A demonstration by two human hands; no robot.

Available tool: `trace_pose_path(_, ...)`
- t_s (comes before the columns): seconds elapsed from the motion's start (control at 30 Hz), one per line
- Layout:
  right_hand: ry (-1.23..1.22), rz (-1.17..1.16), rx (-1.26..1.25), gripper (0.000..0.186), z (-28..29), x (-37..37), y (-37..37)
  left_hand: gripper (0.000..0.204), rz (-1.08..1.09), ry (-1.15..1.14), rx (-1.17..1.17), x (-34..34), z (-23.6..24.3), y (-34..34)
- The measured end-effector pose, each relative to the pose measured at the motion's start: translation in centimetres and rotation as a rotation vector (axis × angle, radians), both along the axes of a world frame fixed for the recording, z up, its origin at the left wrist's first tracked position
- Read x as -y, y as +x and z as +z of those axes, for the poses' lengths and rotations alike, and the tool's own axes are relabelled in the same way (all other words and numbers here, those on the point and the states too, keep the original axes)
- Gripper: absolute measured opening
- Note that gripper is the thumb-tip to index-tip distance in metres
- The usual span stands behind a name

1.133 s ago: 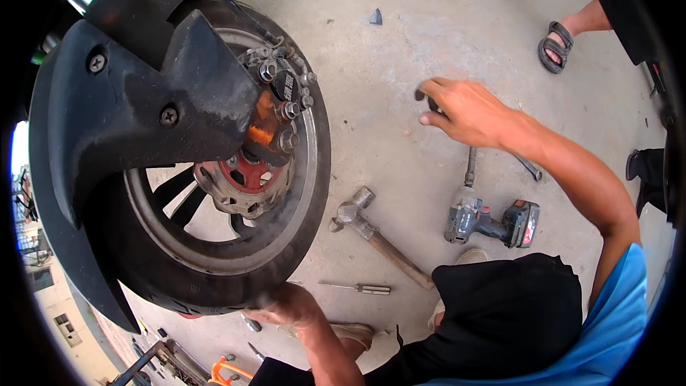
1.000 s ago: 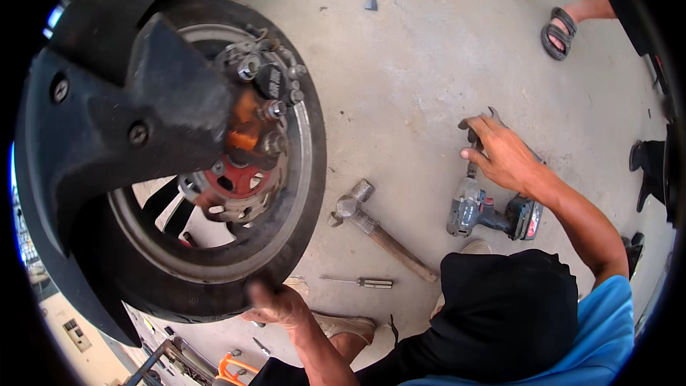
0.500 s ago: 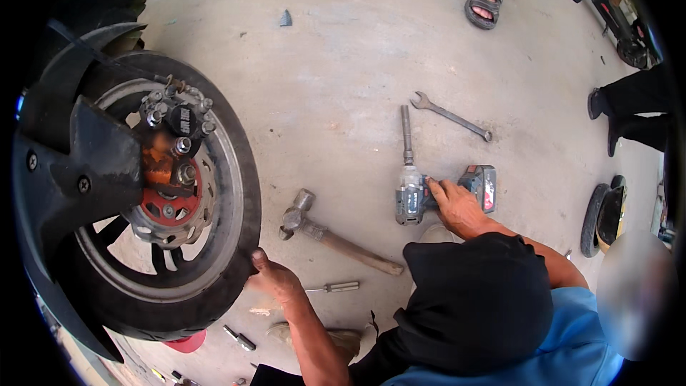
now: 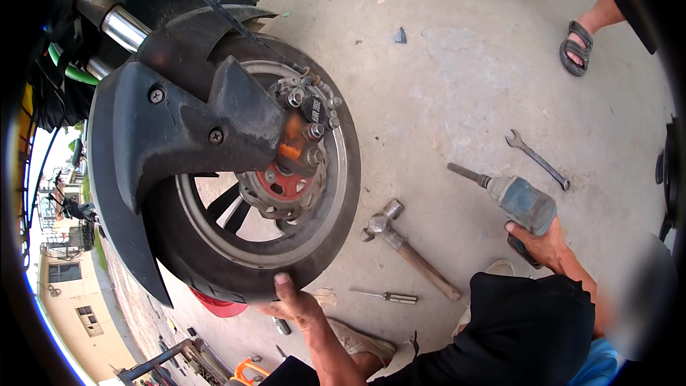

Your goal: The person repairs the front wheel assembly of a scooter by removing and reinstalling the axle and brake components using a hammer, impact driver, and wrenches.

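Observation:
My left hand [image 4: 299, 307] grips the lower edge of the black tyre [image 4: 341, 232], thumb on its sidewall and the other fingers partly hidden. The wheel belongs to a scooter or motorcycle. Its brake caliper [image 4: 313, 109] and bolts face me beside a dark fork cover [image 4: 193, 118]. Off to the right, my right hand [image 4: 549, 249] is wrapped around the handle of a cordless impact wrench [image 4: 527, 204], held above the floor. A long socket [image 4: 468, 173] on the tool's nose points left toward the wheel, well apart from it.
Between wheel and tool lies a hammer [image 4: 423, 263], with a screwdriver [image 4: 396, 298] nearer me. A combination spanner [image 4: 539, 161] rests beyond the impact wrench. A red object [image 4: 216, 305] sits under the tyre. Another person's sandalled feet [image 4: 575, 50] stand at the far right.
My right hand has closed around the impact wrench and raised it off the floor, tilting its socket leftward. The view has shifted, bringing the wheel further right. My left hand stays on the tyre.

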State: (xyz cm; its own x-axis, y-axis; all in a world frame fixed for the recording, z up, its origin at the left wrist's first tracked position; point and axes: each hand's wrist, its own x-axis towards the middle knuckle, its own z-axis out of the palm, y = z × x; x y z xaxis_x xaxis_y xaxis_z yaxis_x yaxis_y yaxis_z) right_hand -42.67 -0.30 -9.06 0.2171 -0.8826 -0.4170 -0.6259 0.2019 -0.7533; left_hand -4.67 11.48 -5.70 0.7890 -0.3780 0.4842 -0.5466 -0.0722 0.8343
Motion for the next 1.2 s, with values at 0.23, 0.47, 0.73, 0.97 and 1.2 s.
trace_pose_path(0.23,0.232,-0.285,0.434,0.040,1.2,1.7,-0.1,0.095,0.099,-0.074,-0.149,1.6,5.0,0.8)
trace_pose_path(0.47,0.367,-0.161,0.791,0.054,4.0,5.3,3.7,0.080,0.095,-0.136,-0.140,0.2,3.2,4.1)
trace_pose_path(0.73,0.241,-0.146,0.984,0.044,2.3,5.8,6.1,0.078,0.055,-0.118,-0.102,1.3,4.2,2.6)
trace_pose_path(0.97,0.397,-0.083,0.901,0.053,5.3,7.7,5.6,0.083,0.012,-0.108,-0.071,1.4,4.8,2.3)
trace_pose_path(1.2,-0.291,0.447,0.252,0.040,8.9,14.1,5.9,0.100,0.023,-0.132,-0.159,1.8,5.0,2.1)
